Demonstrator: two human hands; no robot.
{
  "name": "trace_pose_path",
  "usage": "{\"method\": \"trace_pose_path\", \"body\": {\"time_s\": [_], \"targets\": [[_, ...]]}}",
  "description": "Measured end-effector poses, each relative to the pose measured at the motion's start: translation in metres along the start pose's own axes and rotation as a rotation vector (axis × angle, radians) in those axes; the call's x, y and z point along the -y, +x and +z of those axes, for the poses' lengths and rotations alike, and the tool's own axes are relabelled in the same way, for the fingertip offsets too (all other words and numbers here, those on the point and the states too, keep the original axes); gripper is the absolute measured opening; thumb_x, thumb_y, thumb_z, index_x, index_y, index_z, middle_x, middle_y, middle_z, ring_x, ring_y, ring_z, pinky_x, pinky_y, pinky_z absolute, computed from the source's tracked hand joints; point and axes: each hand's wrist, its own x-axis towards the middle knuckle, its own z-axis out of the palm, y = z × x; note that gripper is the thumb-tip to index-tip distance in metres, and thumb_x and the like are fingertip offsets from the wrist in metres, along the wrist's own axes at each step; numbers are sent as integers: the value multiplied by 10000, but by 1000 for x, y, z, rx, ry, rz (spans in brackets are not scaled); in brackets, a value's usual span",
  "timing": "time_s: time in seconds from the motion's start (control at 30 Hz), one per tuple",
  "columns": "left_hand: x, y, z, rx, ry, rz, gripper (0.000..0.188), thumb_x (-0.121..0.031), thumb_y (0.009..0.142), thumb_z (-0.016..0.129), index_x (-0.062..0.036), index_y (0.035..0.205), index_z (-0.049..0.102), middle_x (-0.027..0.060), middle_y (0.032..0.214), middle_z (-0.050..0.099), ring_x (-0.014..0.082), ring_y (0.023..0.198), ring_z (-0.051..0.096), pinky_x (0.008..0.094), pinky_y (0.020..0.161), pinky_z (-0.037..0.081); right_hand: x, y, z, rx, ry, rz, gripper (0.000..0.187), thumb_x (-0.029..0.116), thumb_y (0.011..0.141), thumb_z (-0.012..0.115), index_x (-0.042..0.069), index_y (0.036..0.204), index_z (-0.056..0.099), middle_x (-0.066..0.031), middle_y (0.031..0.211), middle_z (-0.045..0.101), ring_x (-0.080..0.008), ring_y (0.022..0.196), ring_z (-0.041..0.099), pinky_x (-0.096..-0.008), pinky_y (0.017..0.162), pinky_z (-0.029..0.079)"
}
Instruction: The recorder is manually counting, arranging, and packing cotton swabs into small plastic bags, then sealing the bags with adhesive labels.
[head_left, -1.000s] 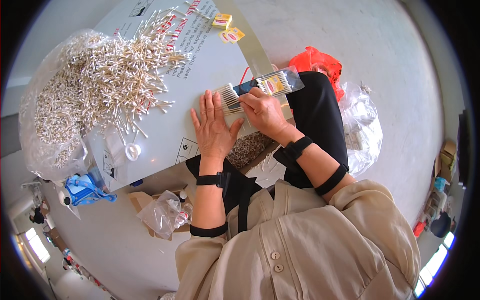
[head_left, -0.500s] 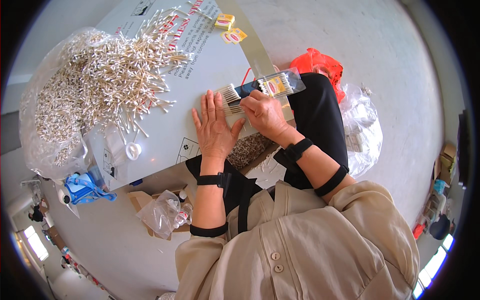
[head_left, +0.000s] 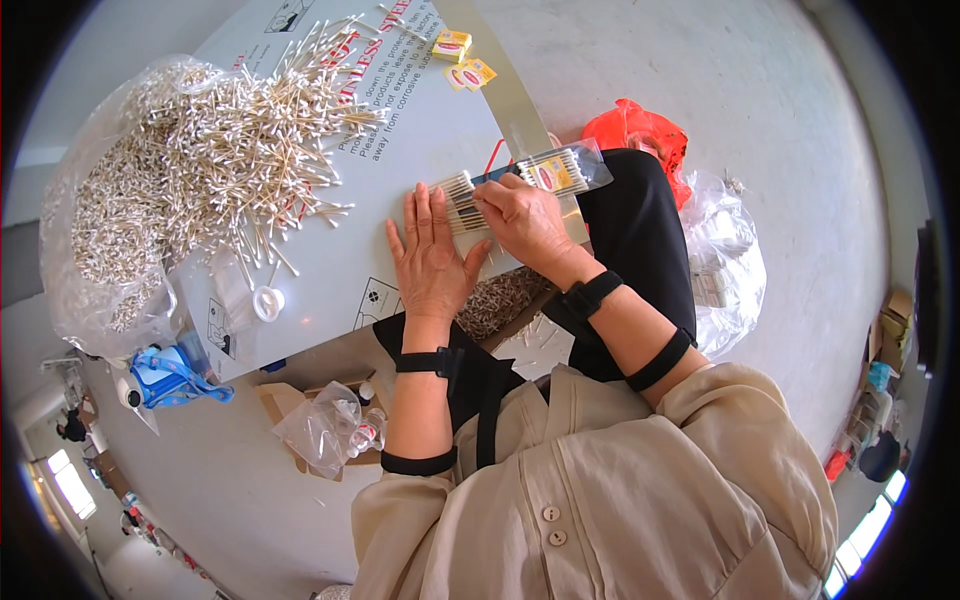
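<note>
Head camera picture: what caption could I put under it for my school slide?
Left hand flat beside a row of cotton swabs, right hand pressing them by a clear packet.

Pale tan swabs [head_left: 210, 150] with white tips lie on the grey-white surface [head_left: 330, 270]. The clear sleeve [head_left: 560, 170] bears a yellow-and-red label; a bag [head_left: 640, 130] is red-orange.

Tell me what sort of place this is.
Probably a small packing workshop: a heap of cotton swabs on a board, the right hand at a clear packet, bare concrete floor.
</note>
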Motion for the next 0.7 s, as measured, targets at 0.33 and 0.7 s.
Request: {"method": "trace_pose_path", "body": {"time_s": [0.33,0.7], "targets": [[1,-1,2,-7,-3,2,900,-569,850,585,-72,1507,223,142,1572,220,296,1455,210,557,1156,129,2,6,1,-21,35,6,127,177,845,617,99,930,672,-108,784,640,-322,702,643,-432,602,508],[1,-1,1,-11,-2,4,890,-574,866,563,-69,1511,214,143,1574,214,300,1455,206,557,1155,127,1,9,3,7,18,13,121,168,847,610,104,921,680,-101,816,644,-319,716,648,-430,619,512]]}}
